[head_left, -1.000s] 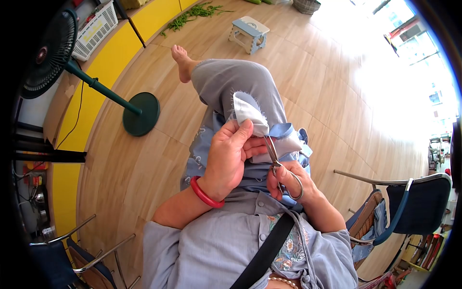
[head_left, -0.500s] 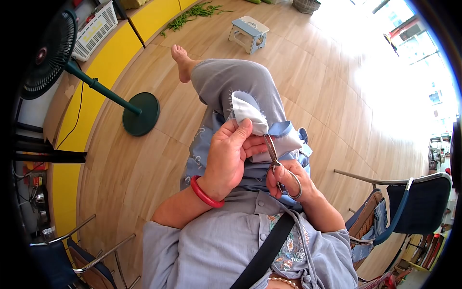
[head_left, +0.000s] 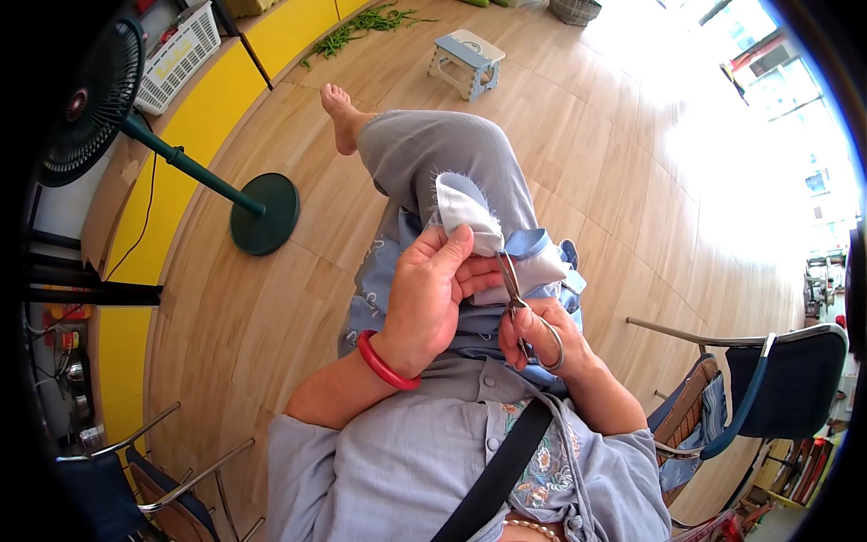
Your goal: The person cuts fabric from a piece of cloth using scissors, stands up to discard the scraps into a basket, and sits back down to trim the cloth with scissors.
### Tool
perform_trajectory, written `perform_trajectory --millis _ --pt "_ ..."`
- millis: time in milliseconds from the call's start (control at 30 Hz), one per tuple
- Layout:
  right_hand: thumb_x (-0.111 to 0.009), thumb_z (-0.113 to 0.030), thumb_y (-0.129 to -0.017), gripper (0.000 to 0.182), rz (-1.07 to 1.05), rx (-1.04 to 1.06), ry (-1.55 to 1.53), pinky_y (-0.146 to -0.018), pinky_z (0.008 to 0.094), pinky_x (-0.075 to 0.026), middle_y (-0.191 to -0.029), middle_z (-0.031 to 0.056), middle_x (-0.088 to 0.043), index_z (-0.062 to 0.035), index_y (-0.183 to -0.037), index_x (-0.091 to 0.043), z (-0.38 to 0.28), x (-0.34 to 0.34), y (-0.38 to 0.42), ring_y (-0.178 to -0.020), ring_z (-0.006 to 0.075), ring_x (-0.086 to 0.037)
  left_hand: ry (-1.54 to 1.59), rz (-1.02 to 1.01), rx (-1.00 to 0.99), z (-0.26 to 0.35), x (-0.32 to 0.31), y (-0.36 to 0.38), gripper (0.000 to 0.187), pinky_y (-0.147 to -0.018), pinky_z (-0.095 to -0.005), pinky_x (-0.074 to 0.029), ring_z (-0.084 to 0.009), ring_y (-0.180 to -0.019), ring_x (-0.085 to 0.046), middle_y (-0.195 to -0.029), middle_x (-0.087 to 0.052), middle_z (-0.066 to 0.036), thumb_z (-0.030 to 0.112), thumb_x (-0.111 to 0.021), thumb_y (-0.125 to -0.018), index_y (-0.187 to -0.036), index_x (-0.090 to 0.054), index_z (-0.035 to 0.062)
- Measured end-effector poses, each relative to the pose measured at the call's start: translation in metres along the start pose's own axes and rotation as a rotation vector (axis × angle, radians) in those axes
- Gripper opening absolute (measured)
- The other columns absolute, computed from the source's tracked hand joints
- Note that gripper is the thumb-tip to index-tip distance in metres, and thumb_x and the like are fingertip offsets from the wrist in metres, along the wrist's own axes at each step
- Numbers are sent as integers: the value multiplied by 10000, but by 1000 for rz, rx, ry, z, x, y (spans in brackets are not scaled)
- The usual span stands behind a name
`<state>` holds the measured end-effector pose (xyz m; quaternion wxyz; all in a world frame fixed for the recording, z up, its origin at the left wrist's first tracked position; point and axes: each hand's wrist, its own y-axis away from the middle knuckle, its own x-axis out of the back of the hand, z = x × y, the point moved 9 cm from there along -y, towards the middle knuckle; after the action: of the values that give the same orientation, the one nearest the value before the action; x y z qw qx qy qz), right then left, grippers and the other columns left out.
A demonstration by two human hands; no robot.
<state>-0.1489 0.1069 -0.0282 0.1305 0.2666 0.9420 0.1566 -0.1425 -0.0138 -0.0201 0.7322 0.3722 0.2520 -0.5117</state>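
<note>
My left hand (head_left: 435, 280) pinches a pale, fray-edged piece of fabric (head_left: 468, 226) between thumb and fingers, above my lap. Scissors (head_left: 513, 287) are in my right hand (head_left: 545, 336), with a finger loop showing round the thumb side. Their blades point away from me, and the tips touch the fabric's lower edge beside my left fingertips. More blue and white cloth (head_left: 533, 271) lies bunched over my lap under both hands. Whether the blade tips have fabric between them I cannot make out.
A green standing fan (head_left: 264, 214) stands at the left by yellow cabinets (head_left: 203, 135). A small folding stool (head_left: 467, 61) and green vegetables (head_left: 357, 32) are on the floor ahead. Metal-framed chairs stand at right (head_left: 781, 379) and lower left (head_left: 172, 492).
Almost nothing differs. The scissors' blades look slightly closer together, while my left hand and the fabric stay in place.
</note>
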Motion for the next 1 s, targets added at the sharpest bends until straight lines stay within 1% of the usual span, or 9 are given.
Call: perform_trajectory --millis 267,1000 --pt "-494 -533 -877 557 6 -26 18 -450 227 -403 -598 71 -549 -19 -666 -528 4 -2 0 -496 116 -525 15 -4 -1 -1 1 0 239 -752 -348 -521 -231 -861 -647 -955 -638 -101 239 -488 -942 -1044 -540 29" --pt "-500 -549 -866 570 19 -19 23 -447 228 -408 -596 77 -551 -15 -667 -523 3 -1 0 -487 119 -523 27 -7 12 -3 2 0 241 -734 -329 -516 -218 -854 -648 -951 -640 -93 243 -479 -946 -1060 -535 38"
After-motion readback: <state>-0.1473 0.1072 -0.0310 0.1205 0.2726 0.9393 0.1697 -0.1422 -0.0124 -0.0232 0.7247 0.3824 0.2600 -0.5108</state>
